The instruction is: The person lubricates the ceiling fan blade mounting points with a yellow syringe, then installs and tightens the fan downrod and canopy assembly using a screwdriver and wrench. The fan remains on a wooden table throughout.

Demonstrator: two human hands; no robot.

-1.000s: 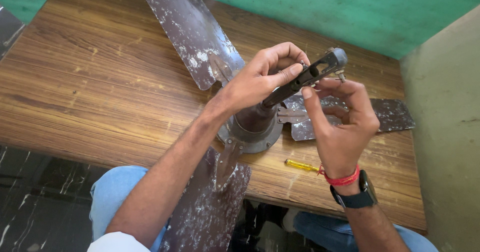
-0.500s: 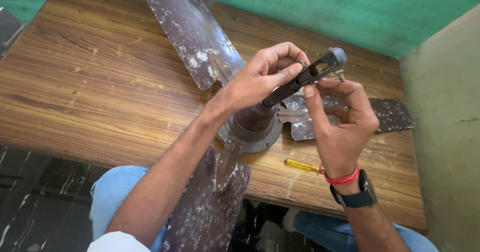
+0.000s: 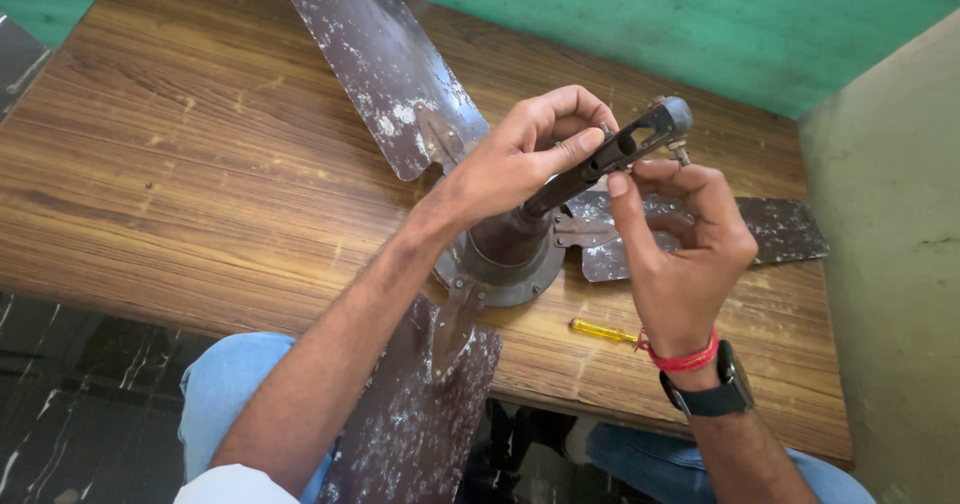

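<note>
Above the wooden table (image 3: 150,184), both hands (image 3: 520,159) (image 3: 680,254) clamped on the fan's dark rod (image 3: 610,154).

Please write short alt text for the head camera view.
Two hands, left hand and right hand, grip the down rod of a worn brown ceiling fan lying on a wooden table; a yellow screwdriver lies nearby.
</note>
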